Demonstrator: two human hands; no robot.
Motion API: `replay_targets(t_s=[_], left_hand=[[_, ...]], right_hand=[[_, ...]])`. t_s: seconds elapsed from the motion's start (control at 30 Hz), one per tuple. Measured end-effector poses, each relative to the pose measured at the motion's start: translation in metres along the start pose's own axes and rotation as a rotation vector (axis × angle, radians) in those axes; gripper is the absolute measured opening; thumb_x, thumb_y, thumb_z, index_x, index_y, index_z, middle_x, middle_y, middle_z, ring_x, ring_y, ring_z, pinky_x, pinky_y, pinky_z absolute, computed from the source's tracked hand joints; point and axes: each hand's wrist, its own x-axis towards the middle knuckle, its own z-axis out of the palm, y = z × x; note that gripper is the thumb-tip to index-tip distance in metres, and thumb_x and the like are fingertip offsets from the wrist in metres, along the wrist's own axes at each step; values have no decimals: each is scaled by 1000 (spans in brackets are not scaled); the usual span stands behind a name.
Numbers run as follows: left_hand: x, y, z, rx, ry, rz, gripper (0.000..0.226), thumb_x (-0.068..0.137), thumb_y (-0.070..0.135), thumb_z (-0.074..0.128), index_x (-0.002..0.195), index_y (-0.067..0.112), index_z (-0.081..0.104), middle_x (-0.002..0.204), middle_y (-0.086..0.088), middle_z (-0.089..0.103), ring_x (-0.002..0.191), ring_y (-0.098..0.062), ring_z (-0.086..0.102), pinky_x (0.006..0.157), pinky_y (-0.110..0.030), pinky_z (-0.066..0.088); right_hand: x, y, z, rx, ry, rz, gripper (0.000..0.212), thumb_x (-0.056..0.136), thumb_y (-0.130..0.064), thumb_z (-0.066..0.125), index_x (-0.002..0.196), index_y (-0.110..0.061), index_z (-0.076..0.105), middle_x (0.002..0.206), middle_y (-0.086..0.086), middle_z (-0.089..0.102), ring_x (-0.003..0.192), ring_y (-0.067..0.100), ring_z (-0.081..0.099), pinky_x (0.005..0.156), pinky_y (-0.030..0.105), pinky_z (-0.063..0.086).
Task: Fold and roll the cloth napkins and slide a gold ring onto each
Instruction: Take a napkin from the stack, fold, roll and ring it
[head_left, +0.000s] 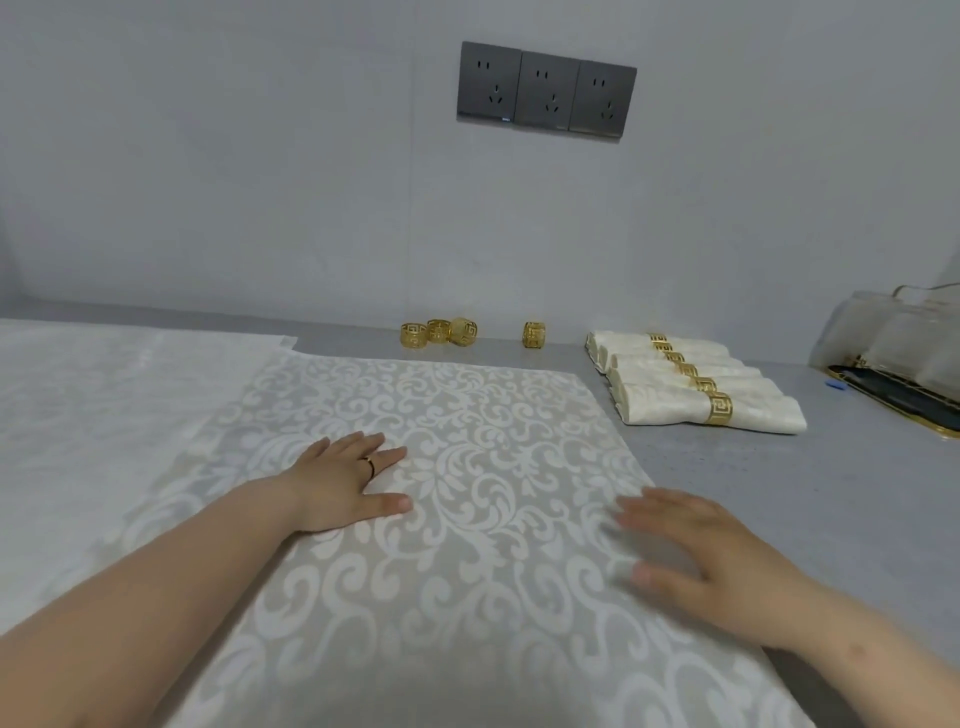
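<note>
A cream napkin (457, 426) with a white scroll pattern lies spread flat on the grey table. My left hand (343, 483) rests flat on its left part, fingers straight. My right hand (706, 561) lies flat on its right edge, fingers spread and slightly blurred. Several loose gold rings (439, 332) stand by the wall behind the napkin, one more gold ring (534, 334) a little to their right. Several rolled napkins (691, 384), each with a gold ring around it, lie in a row at the right.
More white cloth (104, 395) lies flat at the left, partly under the spread napkin. A clear plastic bag on a dark gold-rimmed tray (904, 400) sits at the far right. Three dark wall sockets (545, 96) are on the wall behind.
</note>
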Motion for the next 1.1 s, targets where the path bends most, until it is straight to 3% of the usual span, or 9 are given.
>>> replay_targets(t_s=[0.17, 0.27, 0.37, 0.5, 0.6, 0.8, 0.93, 1.0, 1.1], left_hand=[[-8, 14, 0, 76, 352, -31, 69, 86, 62, 39, 143, 26, 25, 149, 4, 25, 134, -14, 28, 107, -26, 20], [-26, 33, 3, -1, 476, 57, 40, 94, 38, 43, 132, 27, 44, 136, 11, 42, 121, -10, 42, 94, -19, 31], [-55, 49, 7, -173, 423, 166, 30, 93, 39, 45, 120, 30, 54, 120, 16, 56, 112, -5, 51, 88, -17, 36], [-93, 59, 20, -254, 203, 316, 89, 53, 89, 29, 127, 41, 45, 119, 34, 39, 118, 10, 39, 88, -3, 28], [-105, 56, 30, -198, 119, 368, 119, 28, 96, 11, 134, 46, 33, 122, 43, 11, 122, 20, 10, 98, -3, 12], [-121, 55, 44, -76, -2, 421, 86, 68, 72, 52, 139, 48, 12, 133, 36, -13, 124, 14, -13, 108, -11, -3], [-134, 48, 36, -128, 125, 368, 41, 91, 35, 48, 130, 44, 38, 138, 31, 26, 126, 13, 25, 99, -1, 18], [-142, 41, 24, -217, 124, 309, 13, 90, 41, 45, 99, 47, 51, 112, 23, 56, 102, 8, 50, 84, -3, 34], [-153, 24, 11, -163, 88, 220, 24, 94, 34, 46, 71, 43, 43, 77, 20, 52, 73, 4, 50, 69, -8, 37]], right_hand=[[-15, -52, 5, -76, -207, -234, 92, 57, -84, 22, 140, -44, 21, 137, -37, 6, 126, -17, -4, 95, -2, -21], [-24, -57, 12, -209, -87, -184, 83, 72, -82, 0, 127, -36, 42, 130, -29, 45, 122, -11, 33, 106, 15, 17], [-26, -55, 21, -206, -47, -199, 77, 62, -85, 15, 118, -39, 41, 117, -29, 57, 105, -13, 52, 98, 14, 29], [-29, -62, 20, -204, 59, -298, 62, 60, -76, 22, 108, -42, 41, 105, -31, 63, 92, -15, 58, 86, 8, 43], [-34, -62, 23, -176, 101, -344, 52, 62, -67, 29, 93, -43, 62, 95, -29, 67, 84, -14, 61, 82, 11, 48], [-47, -57, 6, 81, 65, -171, 34, 86, -47, 43, 98, -31, 71, 100, -18, 69, 100, -1, 52, 87, 12, 41], [-56, -45, -7, 198, 41, -25, 21, 91, -24, 52, 82, -35, 67, 68, -36, 59, 79, -9, 54, 71, 8, 39], [-62, -40, -14, 247, 7, 43, 29, 90, -25, 53, 67, -41, 57, 61, -37, 55, 72, -10, 53, 65, 8, 38], [-73, -34, -29, 341, -72, 75, 26, 89, -23, 56, 64, -23, 59, 53, -16, 49, 56, 1, 44, 56, 12, 33]])
